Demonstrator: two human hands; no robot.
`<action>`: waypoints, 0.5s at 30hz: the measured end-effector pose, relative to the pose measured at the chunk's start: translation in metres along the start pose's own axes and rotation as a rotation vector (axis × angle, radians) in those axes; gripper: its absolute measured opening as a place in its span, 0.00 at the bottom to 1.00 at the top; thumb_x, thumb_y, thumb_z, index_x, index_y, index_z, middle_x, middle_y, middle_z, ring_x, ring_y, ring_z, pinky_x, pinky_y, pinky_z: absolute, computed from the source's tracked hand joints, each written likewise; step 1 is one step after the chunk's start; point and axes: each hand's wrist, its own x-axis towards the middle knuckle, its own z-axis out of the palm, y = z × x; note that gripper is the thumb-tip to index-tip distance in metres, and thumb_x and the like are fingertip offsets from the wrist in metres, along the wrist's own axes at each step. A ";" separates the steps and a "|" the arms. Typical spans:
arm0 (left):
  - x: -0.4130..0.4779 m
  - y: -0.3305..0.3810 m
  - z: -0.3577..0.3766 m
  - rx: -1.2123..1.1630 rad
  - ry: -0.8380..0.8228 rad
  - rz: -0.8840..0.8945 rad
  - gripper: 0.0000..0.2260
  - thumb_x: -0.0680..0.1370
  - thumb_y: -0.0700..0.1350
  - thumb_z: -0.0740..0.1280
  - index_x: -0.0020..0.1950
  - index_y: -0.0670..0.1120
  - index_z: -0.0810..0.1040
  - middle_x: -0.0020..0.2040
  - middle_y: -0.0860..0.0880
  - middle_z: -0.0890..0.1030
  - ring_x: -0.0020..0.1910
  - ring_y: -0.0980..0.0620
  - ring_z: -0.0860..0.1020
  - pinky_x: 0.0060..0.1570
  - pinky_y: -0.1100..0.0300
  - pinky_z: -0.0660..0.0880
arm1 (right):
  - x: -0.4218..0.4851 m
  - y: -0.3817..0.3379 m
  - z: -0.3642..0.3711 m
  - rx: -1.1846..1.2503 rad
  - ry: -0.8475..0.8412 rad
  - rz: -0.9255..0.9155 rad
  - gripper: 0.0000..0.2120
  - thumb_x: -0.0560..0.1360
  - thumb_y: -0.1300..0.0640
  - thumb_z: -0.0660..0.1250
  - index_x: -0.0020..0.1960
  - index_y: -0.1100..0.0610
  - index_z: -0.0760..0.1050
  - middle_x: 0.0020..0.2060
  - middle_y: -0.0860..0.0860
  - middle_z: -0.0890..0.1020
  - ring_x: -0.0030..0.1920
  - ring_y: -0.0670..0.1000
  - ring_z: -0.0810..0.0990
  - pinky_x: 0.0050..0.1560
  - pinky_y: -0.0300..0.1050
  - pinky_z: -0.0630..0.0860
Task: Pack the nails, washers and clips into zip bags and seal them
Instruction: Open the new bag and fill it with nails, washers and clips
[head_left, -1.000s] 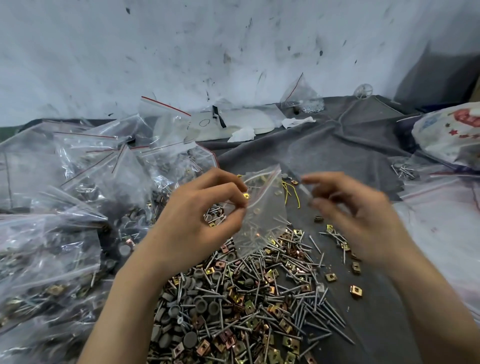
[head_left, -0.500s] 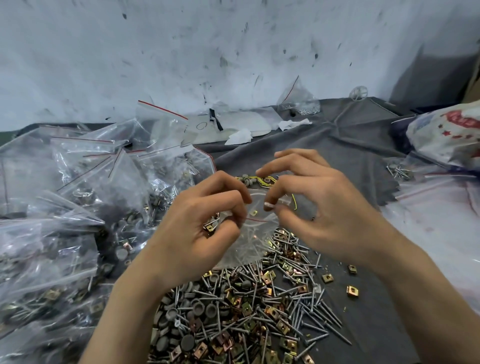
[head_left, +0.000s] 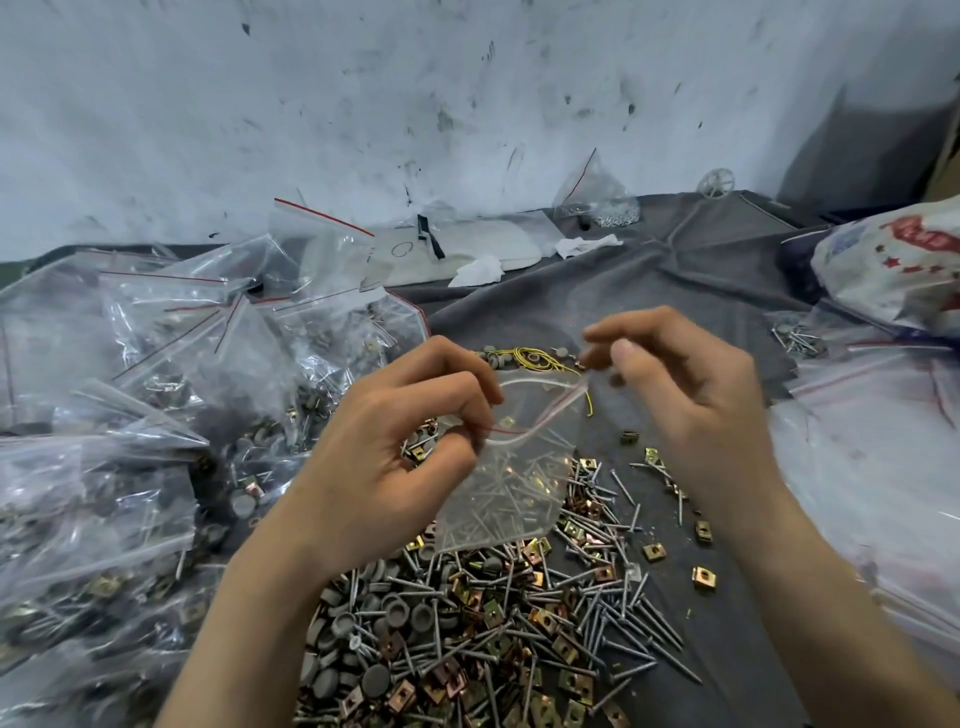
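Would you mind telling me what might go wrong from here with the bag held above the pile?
1. The zip bag looks open at its wavy mouth, pinched at one end by the left hand; tilting could spill its nails onto the loose pile.
2. Those nails lie against thin film, so squeezing might puncture it.
3. The right hand is near the far corner, hold unclear; the strip may seal unevenly.

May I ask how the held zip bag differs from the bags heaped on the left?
The held zip bag hangs from the left hand, mouth gaping; the heaped bags lie piled up. The held zip bag is slack, while the heaped bags bulge full. Both are clear with a red zip line.
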 end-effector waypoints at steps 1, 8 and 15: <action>0.000 0.000 0.000 0.001 0.001 -0.002 0.10 0.70 0.42 0.58 0.35 0.39 0.76 0.46 0.49 0.77 0.42 0.53 0.75 0.42 0.63 0.69 | -0.002 0.013 0.003 -0.065 -0.004 0.105 0.10 0.76 0.65 0.65 0.45 0.52 0.79 0.38 0.49 0.83 0.40 0.46 0.81 0.42 0.35 0.75; 0.000 -0.005 -0.004 -0.008 0.020 -0.010 0.10 0.70 0.43 0.58 0.36 0.40 0.77 0.47 0.51 0.78 0.44 0.52 0.77 0.42 0.61 0.71 | -0.042 0.083 0.023 -0.759 -0.646 0.468 0.04 0.73 0.49 0.70 0.46 0.48 0.79 0.40 0.43 0.76 0.47 0.48 0.78 0.47 0.41 0.73; 0.000 -0.009 -0.004 -0.021 0.036 -0.025 0.11 0.70 0.43 0.58 0.37 0.40 0.77 0.47 0.51 0.78 0.44 0.52 0.76 0.43 0.58 0.71 | -0.050 0.070 0.034 -1.054 -0.657 0.380 0.09 0.74 0.50 0.67 0.52 0.50 0.74 0.53 0.52 0.78 0.55 0.56 0.76 0.50 0.47 0.72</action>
